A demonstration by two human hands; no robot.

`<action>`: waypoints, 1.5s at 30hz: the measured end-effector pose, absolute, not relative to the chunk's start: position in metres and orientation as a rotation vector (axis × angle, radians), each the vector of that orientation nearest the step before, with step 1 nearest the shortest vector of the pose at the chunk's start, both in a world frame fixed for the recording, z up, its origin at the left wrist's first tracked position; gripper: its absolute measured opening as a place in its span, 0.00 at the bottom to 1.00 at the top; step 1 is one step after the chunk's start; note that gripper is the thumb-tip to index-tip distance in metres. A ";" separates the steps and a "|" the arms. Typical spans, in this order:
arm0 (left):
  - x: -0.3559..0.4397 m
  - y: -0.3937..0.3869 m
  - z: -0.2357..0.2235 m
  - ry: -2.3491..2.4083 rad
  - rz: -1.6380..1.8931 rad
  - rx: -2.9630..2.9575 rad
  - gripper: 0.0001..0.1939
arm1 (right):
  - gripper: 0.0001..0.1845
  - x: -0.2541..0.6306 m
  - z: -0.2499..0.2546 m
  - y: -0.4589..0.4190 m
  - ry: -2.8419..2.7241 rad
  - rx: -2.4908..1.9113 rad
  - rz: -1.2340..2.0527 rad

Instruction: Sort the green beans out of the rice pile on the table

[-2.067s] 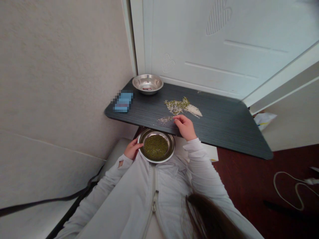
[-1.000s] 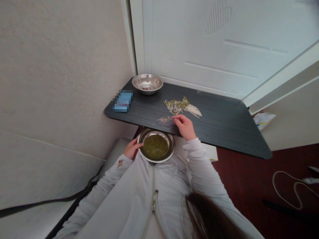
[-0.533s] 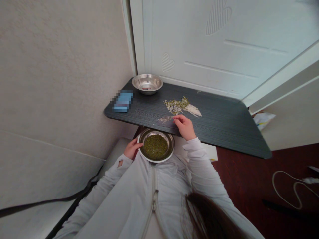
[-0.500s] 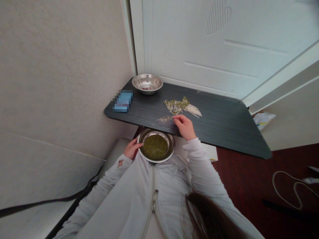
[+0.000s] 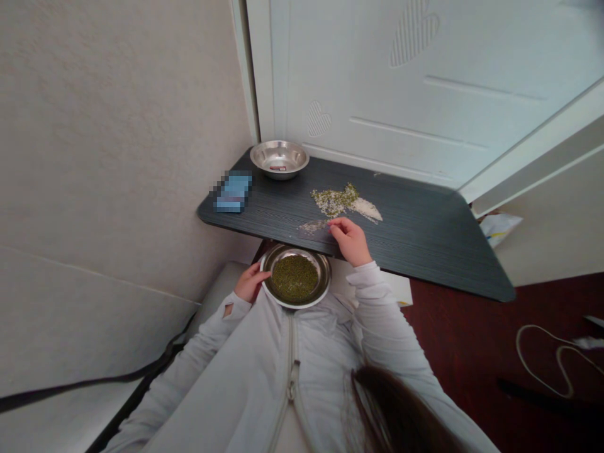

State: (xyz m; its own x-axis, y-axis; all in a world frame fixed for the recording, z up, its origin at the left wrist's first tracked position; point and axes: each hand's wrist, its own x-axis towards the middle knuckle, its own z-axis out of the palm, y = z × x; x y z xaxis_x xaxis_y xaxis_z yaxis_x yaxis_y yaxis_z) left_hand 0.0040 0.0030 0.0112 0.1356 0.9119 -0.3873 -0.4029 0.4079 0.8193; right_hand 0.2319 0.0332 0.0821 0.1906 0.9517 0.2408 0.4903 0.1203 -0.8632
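Note:
My left hand (image 5: 251, 282) grips the rim of a steel bowl (image 5: 323, 277) full of green beans (image 5: 295, 277), held just below the near edge of the dark table (image 5: 425, 239). My right hand (image 5: 350, 239) rests on the table with fingers curled together, fingertips at a small scatter of grains (image 5: 312, 226). Beyond it lies a larger mixed pile of green beans and white rice (image 5: 346, 201).
An empty steel bowl (image 5: 279, 158) stands at the table's far left corner, a blue box (image 5: 232, 192) near the left edge. A white door (image 5: 401, 94) rises behind the table, a wall on the left. A white cable (image 5: 547, 358) lies on the red-brown floor.

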 end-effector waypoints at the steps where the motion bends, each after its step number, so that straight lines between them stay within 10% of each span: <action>1: 0.004 0.003 0.011 1.029 1.044 0.615 0.22 | 0.10 0.232 0.082 0.034 -1.438 -1.510 0.610; 45: 0.004 0.003 0.011 1.040 1.045 0.618 0.24 | 0.12 0.238 0.073 0.041 -1.296 -1.514 0.538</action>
